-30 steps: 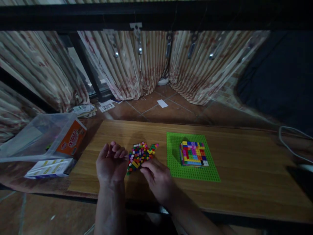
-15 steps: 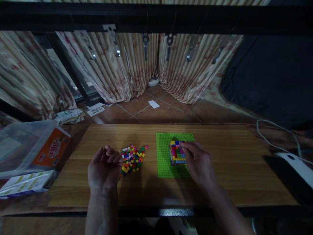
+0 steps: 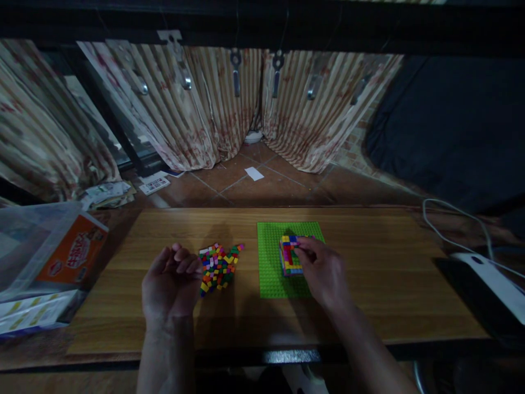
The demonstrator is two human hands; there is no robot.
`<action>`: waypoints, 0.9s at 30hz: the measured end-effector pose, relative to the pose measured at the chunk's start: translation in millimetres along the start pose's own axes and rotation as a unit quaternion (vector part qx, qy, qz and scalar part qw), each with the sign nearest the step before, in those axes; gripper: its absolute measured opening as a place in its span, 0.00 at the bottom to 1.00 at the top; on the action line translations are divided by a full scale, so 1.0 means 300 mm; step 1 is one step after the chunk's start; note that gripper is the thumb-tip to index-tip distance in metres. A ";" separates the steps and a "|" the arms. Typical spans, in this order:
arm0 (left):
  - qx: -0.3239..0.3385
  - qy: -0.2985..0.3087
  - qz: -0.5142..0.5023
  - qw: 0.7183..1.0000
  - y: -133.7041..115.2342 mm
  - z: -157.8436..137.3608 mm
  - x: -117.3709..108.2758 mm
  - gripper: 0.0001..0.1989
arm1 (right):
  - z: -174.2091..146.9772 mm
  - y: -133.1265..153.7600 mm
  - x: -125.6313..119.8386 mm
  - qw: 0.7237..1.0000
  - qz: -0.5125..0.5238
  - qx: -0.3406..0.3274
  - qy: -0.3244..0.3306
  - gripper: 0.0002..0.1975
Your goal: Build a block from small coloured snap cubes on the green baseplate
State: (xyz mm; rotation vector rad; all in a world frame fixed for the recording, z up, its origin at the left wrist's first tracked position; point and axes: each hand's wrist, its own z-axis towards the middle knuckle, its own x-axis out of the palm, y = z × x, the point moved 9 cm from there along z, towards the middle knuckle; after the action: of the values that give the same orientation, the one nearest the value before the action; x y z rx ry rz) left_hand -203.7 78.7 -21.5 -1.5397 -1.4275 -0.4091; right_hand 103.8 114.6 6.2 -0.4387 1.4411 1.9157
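A small block built of multicoloured toy bricks (image 3: 289,256) stands on a green studded baseplate (image 3: 268,279). My right hand (image 3: 326,268) reaches over it from the right, thumb and fingertips pinched together at the top of the build. What lies between those fingertips is too small and covered to make out. My left hand (image 3: 172,284) is raised palm up, its fingers curled in; anything inside them is hidden. Just right of it, a loose pile of small coloured bricks (image 3: 221,265) is spread on the wooden table (image 3: 381,262), partly behind the fingers.
Left of the table are a clear plastic bin (image 3: 33,224) with an orange package (image 3: 76,251) and a white box (image 3: 36,312). At the right lies a black and white device (image 3: 488,284) with a white cable (image 3: 463,203). Metal hooks (image 3: 235,76) hang from a dark bar above.
The whole view has shifted slightly to the right. My right hand's fingertips are now a little lower on the brick build, and my left hand stays curled in nearly the same pose.
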 end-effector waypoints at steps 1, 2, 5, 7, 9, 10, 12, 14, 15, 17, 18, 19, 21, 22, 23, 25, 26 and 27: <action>-0.001 -0.001 -0.001 1.000 0.001 0.000 0.000 0.16 | 0.000 -0.005 0.001 1.000 0.009 0.010 0.001 0.13; 0.000 -0.001 -0.002 1.000 0.000 0.000 0.001 0.16 | 0.001 -0.008 0.001 1.000 0.014 0.018 0.003 0.13; -0.001 -0.002 -0.006 1.000 0.001 0.001 0.001 0.15 | -0.001 -0.008 -0.004 0.999 0.021 0.033 0.007 0.13; -0.003 -0.001 -0.008 1.000 0.002 0.001 0.002 0.16 | -0.003 -0.005 -0.011 0.999 0.025 0.037 0.008 0.13; -0.004 -0.001 -0.009 1.000 0.002 0.000 0.004 0.16 | -0.004 -0.006 -0.020 0.999 0.024 0.042 0.004 0.13; -0.004 -0.001 -0.009 1.000 0.003 0.000 0.005 0.16 | -0.005 -0.008 -0.025 0.999 0.022 0.046 0.000 0.14; -0.006 0.000 -0.007 1.000 0.004 -0.001 0.005 0.16 | -0.006 -0.014 -0.032 0.998 0.021 0.053 -0.009 0.13; -0.008 -0.002 -0.005 1.000 0.006 0.000 0.003 0.16 | -0.006 -0.019 -0.034 0.998 0.019 0.060 -0.013 0.14; -0.008 -0.002 -0.005 1.000 0.006 0.001 0.002 0.16 | -0.005 -0.021 -0.036 0.998 0.013 0.061 -0.018 0.14; -0.009 -0.001 -0.007 1.000 0.006 0.003 0.000 0.16 | -0.001 -0.015 -0.046 0.998 -0.020 0.047 -0.037 0.15; -0.010 0.000 -0.008 1.000 0.007 0.003 0.000 0.16 | 0.002 -0.006 -0.053 0.997 -0.044 0.030 -0.051 0.15; -0.012 0.002 -0.009 1.000 0.008 0.004 0.000 0.16 | 0.004 0.006 -0.060 0.995 -0.069 0.009 -0.065 0.15; -0.014 0.002 -0.009 1.000 0.009 0.003 0.001 0.16 | 0.006 0.025 -0.066 0.990 -0.108 -0.029 -0.088 0.15; -0.013 0.001 -0.008 1.000 0.009 0.002 0.001 0.16 | 0.006 0.027 -0.064 0.988 -0.116 -0.040 -0.092 0.15; -0.011 -0.001 -0.008 1.000 0.008 0.001 0.002 0.16 | 0.007 0.026 -0.061 0.988 -0.117 -0.044 -0.092 0.15; -0.008 -0.004 -0.008 1.000 0.007 -0.002 0.003 0.16 | 0.007 0.015 -0.051 0.989 -0.109 -0.041 -0.085 0.16; -0.007 -0.005 -0.009 1.000 0.007 -0.004 0.004 0.16 | 0.007 0.010 -0.045 0.991 -0.102 -0.039 -0.080 0.16; -0.007 -0.005 -0.009 1.000 0.007 -0.005 0.005 0.16 | 0.006 0.006 -0.040 0.992 -0.094 -0.036 -0.076 0.16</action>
State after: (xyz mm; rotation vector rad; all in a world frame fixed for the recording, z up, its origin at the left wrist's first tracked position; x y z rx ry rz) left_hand -200.8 78.7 -20.5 -1.5425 -1.4510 -0.4224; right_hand 111.3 112.3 15.5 -0.4368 1.1932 1.8113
